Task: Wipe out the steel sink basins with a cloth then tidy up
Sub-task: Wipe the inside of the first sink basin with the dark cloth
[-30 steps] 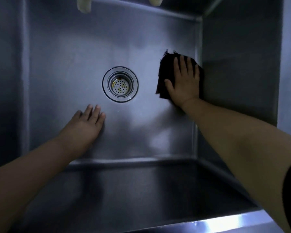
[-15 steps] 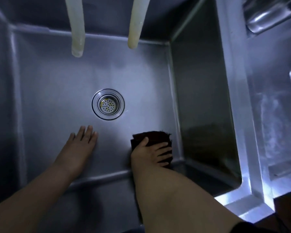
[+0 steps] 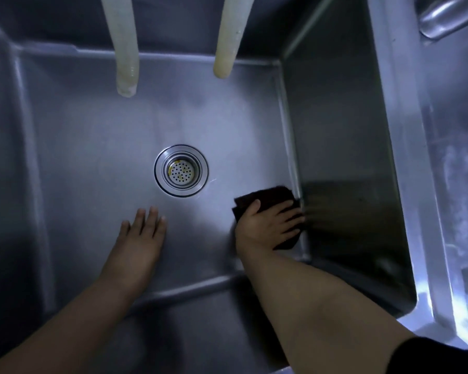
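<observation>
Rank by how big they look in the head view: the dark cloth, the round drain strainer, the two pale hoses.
1. The two pale hoses, left and right: alike, and nearer the camera, so unsure.
2. Dark brown cloth, partly under the right hand.
3. Round steel drain strainer, close to the cloth.

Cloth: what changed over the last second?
The right hand slid the dark cloth along the basin floor's right edge, from level with the drain to the near right corner, fingers flat on it throughout. The left hand stayed pressed flat on the floor near the drain.
</observation>
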`<action>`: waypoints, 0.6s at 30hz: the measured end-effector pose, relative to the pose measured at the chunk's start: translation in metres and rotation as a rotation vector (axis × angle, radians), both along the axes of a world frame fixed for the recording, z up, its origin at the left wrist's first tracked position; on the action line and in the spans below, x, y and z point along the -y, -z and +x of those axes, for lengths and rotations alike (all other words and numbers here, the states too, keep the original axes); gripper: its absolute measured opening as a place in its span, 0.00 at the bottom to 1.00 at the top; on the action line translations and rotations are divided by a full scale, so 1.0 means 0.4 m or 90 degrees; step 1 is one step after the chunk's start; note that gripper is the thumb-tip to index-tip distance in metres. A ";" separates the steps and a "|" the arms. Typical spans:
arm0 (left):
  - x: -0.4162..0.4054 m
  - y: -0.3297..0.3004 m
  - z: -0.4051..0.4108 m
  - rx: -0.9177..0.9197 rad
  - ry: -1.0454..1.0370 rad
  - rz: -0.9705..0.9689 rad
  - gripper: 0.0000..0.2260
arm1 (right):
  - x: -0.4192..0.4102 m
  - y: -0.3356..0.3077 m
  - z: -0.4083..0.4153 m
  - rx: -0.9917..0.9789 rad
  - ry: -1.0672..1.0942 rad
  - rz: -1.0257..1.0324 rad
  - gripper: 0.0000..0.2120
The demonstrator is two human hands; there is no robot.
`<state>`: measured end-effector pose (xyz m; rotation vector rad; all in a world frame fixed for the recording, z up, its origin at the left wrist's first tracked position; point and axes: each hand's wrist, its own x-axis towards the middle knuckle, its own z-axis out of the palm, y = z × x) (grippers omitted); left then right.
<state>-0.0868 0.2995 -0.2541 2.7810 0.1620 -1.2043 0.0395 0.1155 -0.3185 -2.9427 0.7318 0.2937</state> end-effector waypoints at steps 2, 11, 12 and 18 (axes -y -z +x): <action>0.000 -0.004 0.003 -0.004 -0.004 0.001 0.37 | -0.018 0.002 0.053 -0.001 -0.160 -0.019 0.38; 0.001 0.009 0.006 -0.001 -0.010 -0.007 0.33 | -0.228 0.013 0.234 0.039 -0.533 -0.012 0.34; 0.000 0.011 0.006 0.000 -0.013 -0.009 0.32 | -0.260 0.014 0.237 0.040 -0.580 -0.006 0.34; -0.009 0.013 0.007 -0.001 -0.032 -0.027 0.35 | -0.430 0.008 0.220 0.044 -0.843 0.015 0.33</action>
